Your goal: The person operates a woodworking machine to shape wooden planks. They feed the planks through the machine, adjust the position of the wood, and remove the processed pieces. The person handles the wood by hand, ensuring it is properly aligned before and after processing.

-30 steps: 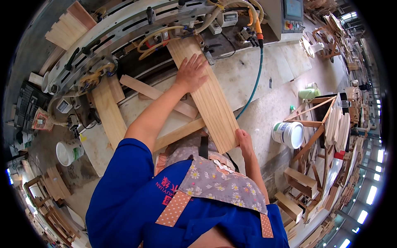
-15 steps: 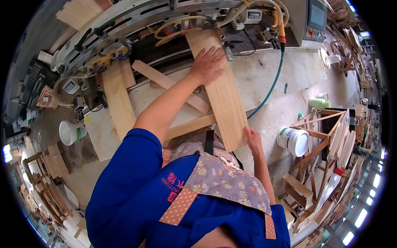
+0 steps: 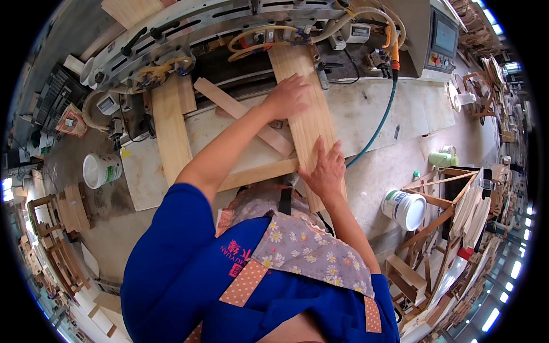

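A wide light wooden board runs from under the machine toward my body. My left hand, a little blurred, is over the board's left edge in its upper half, with its fingers stretched out. Nearer to me, my right hand is flat on the board with its fingers spread. A narrow wooden strip slants across the table to the left of the board. Another light strip lies crosswise by the board's near part. Farther left, a second wide board reaches under the machine.
The pale worktable extends on both sides of the board. A teal hose hangs over it at the right, near a control panel. White buckets stand on the floor at both sides. A wooden frame rack is at the right.
My right hand has moved from the board's right edge onto its top face and spread its fingers. My left hand has shifted slightly toward me and to the board's left edge.
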